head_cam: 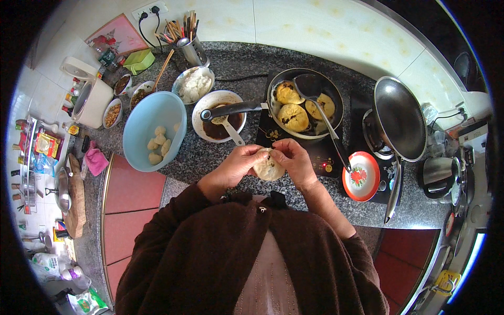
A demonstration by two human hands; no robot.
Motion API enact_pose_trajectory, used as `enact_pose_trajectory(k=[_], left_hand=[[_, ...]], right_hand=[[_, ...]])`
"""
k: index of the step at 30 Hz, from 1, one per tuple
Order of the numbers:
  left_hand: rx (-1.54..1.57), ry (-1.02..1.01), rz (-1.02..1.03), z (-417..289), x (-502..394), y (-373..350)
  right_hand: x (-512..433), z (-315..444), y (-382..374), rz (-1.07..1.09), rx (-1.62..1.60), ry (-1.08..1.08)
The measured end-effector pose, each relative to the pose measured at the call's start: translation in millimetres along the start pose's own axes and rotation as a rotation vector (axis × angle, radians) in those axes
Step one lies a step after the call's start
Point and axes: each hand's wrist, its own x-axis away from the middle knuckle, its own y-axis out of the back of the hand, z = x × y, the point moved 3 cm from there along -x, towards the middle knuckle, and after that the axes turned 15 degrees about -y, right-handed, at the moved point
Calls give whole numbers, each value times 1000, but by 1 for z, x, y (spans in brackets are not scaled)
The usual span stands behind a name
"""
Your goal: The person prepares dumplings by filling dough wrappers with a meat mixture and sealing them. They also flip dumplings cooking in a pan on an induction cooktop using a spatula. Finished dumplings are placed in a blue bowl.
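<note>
Between both hands I hold a round, flattened piece of filled dough, with dark specks of filling showing near its upper edge. My left hand grips its left side, and the fingers of my right hand pinch its upper right. Just beyond my hands, a frying pan on an induction cooker holds three browned cakes. A black spatula rests across this pan. Left of the pan, a white bowl contains dark sauce and a spoon. Several dough balls lie in a blue basin.
A red-rimmed enamel plate lies to my right, near a wok tilted on a gas burner. At the back left stand a bowl of white food, small bowls of fillings and a chopstick holder. An electric kettle is far right.
</note>
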Motion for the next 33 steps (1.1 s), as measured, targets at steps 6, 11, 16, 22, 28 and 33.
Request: enact_pose_trajectory(k=[6, 11, 16, 22, 28, 33], left_hand=[[-60, 7, 37, 3, -4, 1], [61, -39, 47, -12, 0, -4], [-29, -50, 68, -4, -4, 6], [-112, -94, -5, 6, -7, 5], [92, -115, -75, 3, -6, 8], [-73, -207, -31, 10, -6, 9]], right_hand=[[-1, -6, 2, -149, 368, 77], [-1, -3, 4, -143, 201, 87], [-1, -15, 11, -45, 125, -36], [-4, -29, 8, -208, 225, 109], [-4, -29, 3, -181, 100, 66], [-4, -34, 7, -80, 256, -45]])
